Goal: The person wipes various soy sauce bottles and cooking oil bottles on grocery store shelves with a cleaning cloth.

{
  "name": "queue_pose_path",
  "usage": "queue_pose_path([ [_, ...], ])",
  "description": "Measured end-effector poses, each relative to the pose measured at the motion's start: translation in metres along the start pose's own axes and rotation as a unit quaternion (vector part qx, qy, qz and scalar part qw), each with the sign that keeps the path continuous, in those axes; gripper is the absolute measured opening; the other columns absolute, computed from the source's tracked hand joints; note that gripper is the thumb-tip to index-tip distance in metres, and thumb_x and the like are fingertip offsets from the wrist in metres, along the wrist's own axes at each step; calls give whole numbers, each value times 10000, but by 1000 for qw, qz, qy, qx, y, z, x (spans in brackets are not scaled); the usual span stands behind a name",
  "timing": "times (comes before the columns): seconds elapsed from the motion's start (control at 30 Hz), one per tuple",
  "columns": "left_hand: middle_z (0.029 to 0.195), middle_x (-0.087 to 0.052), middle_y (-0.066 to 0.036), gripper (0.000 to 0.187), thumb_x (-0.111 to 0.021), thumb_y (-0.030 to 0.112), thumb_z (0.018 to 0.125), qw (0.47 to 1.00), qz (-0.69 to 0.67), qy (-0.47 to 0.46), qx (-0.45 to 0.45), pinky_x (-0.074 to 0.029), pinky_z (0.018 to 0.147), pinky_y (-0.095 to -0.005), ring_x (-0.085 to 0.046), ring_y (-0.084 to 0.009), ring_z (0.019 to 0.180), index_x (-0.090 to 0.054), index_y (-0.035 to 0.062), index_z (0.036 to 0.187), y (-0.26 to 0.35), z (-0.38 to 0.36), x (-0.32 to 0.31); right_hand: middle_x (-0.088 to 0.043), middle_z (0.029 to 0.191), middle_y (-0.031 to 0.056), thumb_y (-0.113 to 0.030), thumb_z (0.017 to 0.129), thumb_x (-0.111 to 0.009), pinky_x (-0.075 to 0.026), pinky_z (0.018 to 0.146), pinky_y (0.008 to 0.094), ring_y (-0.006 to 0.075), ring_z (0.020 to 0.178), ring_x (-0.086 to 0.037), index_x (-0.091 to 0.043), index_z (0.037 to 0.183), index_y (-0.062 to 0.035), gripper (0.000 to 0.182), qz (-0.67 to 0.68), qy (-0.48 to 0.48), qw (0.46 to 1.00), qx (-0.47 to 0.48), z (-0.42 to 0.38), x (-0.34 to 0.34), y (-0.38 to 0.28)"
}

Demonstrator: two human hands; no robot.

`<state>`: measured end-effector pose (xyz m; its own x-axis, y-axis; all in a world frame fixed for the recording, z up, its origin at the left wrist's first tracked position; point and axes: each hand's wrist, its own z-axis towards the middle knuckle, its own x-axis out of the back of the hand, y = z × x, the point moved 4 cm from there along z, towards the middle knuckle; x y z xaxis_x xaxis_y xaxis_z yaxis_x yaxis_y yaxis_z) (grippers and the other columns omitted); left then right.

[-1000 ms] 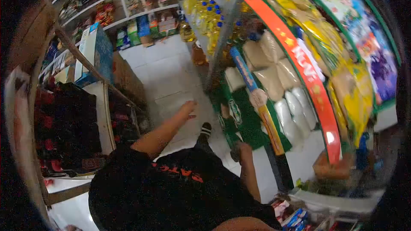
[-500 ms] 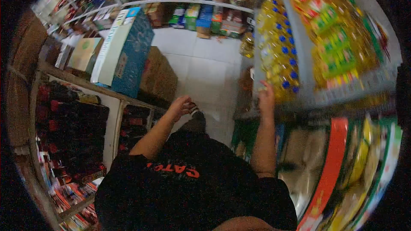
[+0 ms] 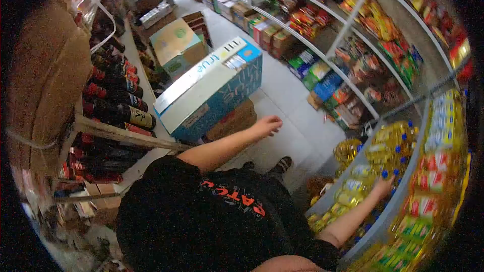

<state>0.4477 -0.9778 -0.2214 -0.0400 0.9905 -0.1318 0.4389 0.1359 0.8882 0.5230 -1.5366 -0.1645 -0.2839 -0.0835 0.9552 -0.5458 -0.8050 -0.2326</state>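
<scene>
My left hand (image 3: 267, 126) hangs over the floor, beside the blue and white carton (image 3: 214, 88), its fingers loosely curled with no object visible in them. At the right, my right hand (image 3: 385, 187) reaches in among the yellow oil bottles (image 3: 353, 191) with blue caps, close to a cap; its fingertips are too small and blurred to show whether they grip a bottle. The bottles stand in rows behind a grey shelf edge (image 3: 348, 231).
Dark bottles (image 3: 133, 116) fill the shelf at the left, near a large brown sack (image 3: 48, 75). Another carton (image 3: 176, 43) stands behind the blue one. Shelves of packets (image 3: 307, 20) line the back. White floor tiles (image 3: 292, 113) show between.
The view has turned, so the carton now lies nearer the middle. My right hand has moved onto the oil bottles, and my left arm reaches farther out over the floor.
</scene>
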Motion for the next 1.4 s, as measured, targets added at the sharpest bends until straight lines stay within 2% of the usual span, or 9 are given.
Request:
queue_pose_path([
  [0.13,909,-565,-37,308,-561,328,848,1000,21,11,5,-466,668,-279,-541,-131,823,-543,69,1012,8,23,-3,-451,1260,166,-253,718,-663,-351,955,411,343,1179,-394,-365,1297,-77,675,-92,-101,988,77,99,-96,44],
  [0.37,914,-555,-30,331,-539,357,837,997,-6,61,39,-460,680,-312,-536,-150,841,-523,77,1012,10,81,-12,-494,1195,175,-214,691,-653,-381,917,408,343,1116,-445,-437,1230,-73,597,-209,-276,938,-3,123,-116,44],
  [0.6,869,-563,-32,319,-533,353,842,999,22,38,-4,-454,667,-297,-541,-142,827,-539,80,1009,43,135,-52,-536,1130,183,-175,664,-643,-411,878,405,342,1053,-495,-510,1162,-69,527,-191,-286,938,46,80,-73,-43],
  [0.77,934,-594,-112,312,-554,292,836,966,210,16,-150,-462,710,-344,-562,-219,820,-541,28,1003,104,126,-61,-573,1010,169,-176,590,-704,-434,787,425,347,949,-532,-590,999,-80,435,-127,-259,929,232,52,-56,-143],
  [0.8,1069,-536,-155,400,-555,329,845,964,219,-44,-148,-439,831,-358,-524,-244,985,-494,28,1100,107,126,-63,-575,976,159,-177,571,-719,-433,765,428,350,922,-533,-592,971,-83,431,-110,-283,907,291,46,-41,-179],
  [0.97,1088,-512,-168,500,-635,320,772,852,335,-136,-379,-370,919,-399,-468,-342,1050,-457,31,1139,190,118,-76,-535,776,115,-147,588,-710,-439,663,405,306,789,-544,-601,863,-110,298,34,-261,746,612,-13,73,-366],
  [1.13,1134,-503,-183,672,-712,382,644,768,344,-22,-540,-391,900,-417,-488,-340,1054,-454,25,1153,293,80,-25,-505,708,65,-168,648,-655,-430,562,379,253,661,-543,-609,856,-145,214,29,-128,516,846,-100,195,-498],
  [1.3,1058,-558,-191,636,-711,295,518,661,355,200,-630,-459,814,-396,-570,-341,940,-541,21,1066,347,-18,53,-511,722,36,-156,660,-664,-426,525,330,215,607,-531,-615,964,-164,308,326,-47,309,892,-152,253,-561],
  [1.4,1139,-521,-196,687,-741,258,563,748,115,281,-590,-436,864,-387,-553,-295,996,-472,7,1143,309,-51,105,-552,798,49,-135,712,-662,-443,581,305,200,636,-539,-605,974,-113,269,541,-103,216,806,-177,237,-609],
])
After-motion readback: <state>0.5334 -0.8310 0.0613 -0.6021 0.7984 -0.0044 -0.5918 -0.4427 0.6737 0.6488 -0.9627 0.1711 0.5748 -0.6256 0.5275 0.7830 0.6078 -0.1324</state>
